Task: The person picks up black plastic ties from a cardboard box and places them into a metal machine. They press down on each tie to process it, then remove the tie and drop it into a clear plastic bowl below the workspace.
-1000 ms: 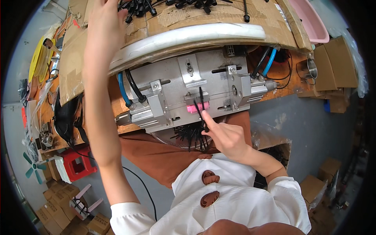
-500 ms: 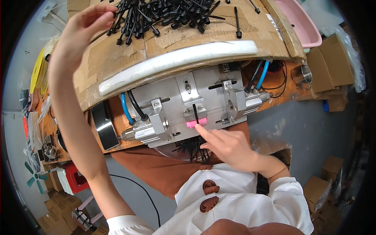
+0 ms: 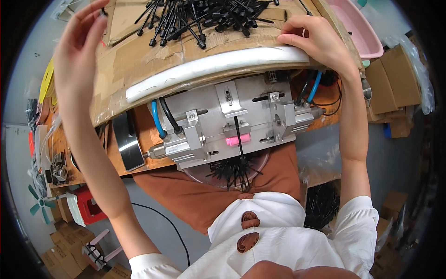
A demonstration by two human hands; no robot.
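My left hand (image 3: 76, 46) is raised at the upper left, thumb and fingers pinching a small black piece (image 3: 103, 11), most of it hidden. At the far right of the cardboard, my right hand (image 3: 318, 39) has its fingers curled around a black capped rod (image 3: 285, 16); only the tip shows above the knuckles. A heap of similar black rods (image 3: 200, 18) lies on the cardboard (image 3: 125, 56) between the hands. Nearer me, one black rod (image 3: 239, 130) crosses a pink block (image 3: 232, 140) on the metal fixture (image 3: 213, 132), touched by neither hand.
A white padded strip (image 3: 213, 69) lines the cardboard's front edge. Blue hoses (image 3: 157, 118) run to the fixture's cylinders. Below it, a clear basin (image 3: 195, 179) on my lap holds black rods. A phone (image 3: 127, 144) lies left; a pink tray (image 3: 360, 32) stands at far right.
My right hand has left the pink block and reached up to the lone rod on the cardboard. My left hand has moved up and left, away from the heap, with a small black piece.
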